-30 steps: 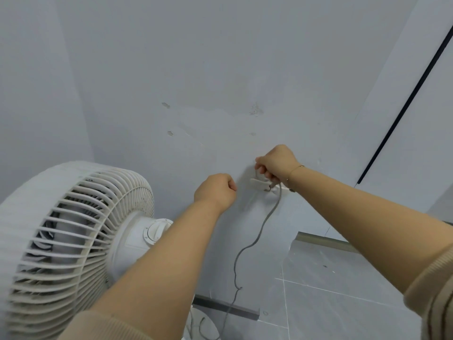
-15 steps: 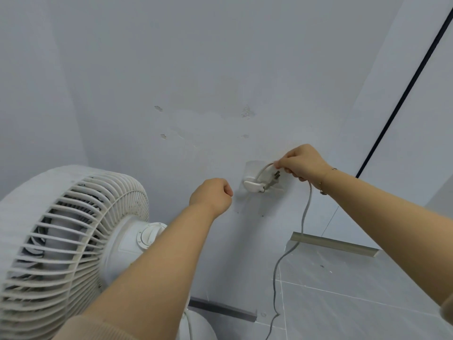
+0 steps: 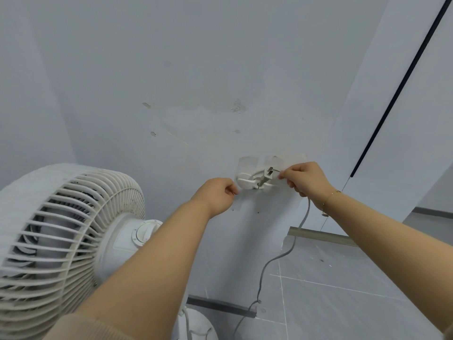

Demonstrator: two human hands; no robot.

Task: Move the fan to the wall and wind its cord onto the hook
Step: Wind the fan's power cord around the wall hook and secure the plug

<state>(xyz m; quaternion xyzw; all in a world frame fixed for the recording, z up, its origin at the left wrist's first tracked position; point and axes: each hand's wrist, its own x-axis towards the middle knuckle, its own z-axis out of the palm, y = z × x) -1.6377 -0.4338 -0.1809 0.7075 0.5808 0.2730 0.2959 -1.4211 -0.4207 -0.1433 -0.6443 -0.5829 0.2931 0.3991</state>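
A white stand fan [image 3: 73, 231] stands at the lower left, close to the grey wall. On the wall sits a white adhesive hook [image 3: 247, 182] with the cord's plug [image 3: 266, 176] resting on it. The grey cord [image 3: 277, 258] loops over the hook, passes through my right hand [image 3: 304, 179] just right of the hook, then hangs to the floor. My right hand pinches the cord. My left hand [image 3: 217, 192] is a closed fist just left of the hook; I cannot see anything in it.
The fan's round base [image 3: 198, 325] shows at the bottom centre. A dark skirting strip [image 3: 220, 306] runs along the wall's foot. Grey floor tiles [image 3: 343, 303] lie to the right, and a black vertical line [image 3: 397, 89] marks a panel at the right.
My right hand has drawn the cord from over the hook out to the right. The plug now lies on the hook. My left fist has moved closer to the hook.
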